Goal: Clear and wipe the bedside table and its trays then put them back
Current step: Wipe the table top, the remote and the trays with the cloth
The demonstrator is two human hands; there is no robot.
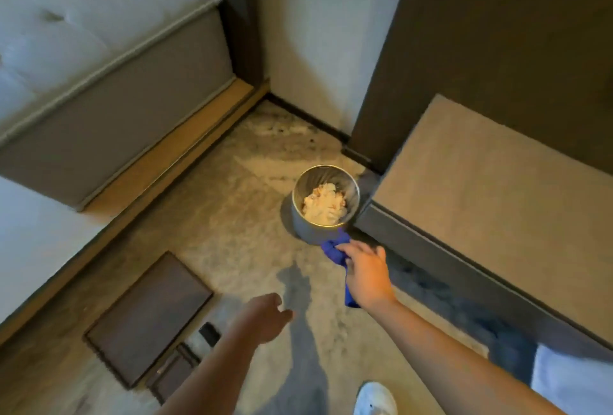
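Note:
My right hand [366, 270] grips a blue cloth [335, 250] just in front of a round metal bin [306, 227] that stands on the carpet and holds crumpled white tissue [325, 205]. My left hand [265, 316] hangs lower over the floor, fingers loosely curled and holding nothing. A large dark rectangular tray [149, 318] lies flat on the carpet at the lower left. A smaller dark tray [172, 376] sits against its near corner, partly behind my left forearm. A small black object [209, 333] lies beside them.
A bed with a tufted mattress [83, 33] fills the left side on a wooden base [166, 162]. A grey upholstered bench [491, 202] stands on the right against a dark wall panel. My white shoe [376, 398] shows at the bottom edge.

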